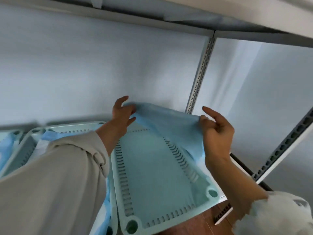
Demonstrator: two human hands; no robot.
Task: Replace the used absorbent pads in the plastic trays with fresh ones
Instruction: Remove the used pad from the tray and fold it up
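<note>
A pale green plastic tray with slotted walls lies lengthwise on a shelf in front of me, its floor bare. Over its far end a light blue absorbent pad is stretched between both hands. My left hand pinches the pad's left corner. My right hand pinches the right corner, and the pad's edge hangs down along the tray's right wall. Both sleeves are light grey.
A second green tray with a blue pad in it sits to the left, another beyond it. White wall behind, perforated metal uprights at right, a shelf overhead. Wooden floor shows below the tray's near end.
</note>
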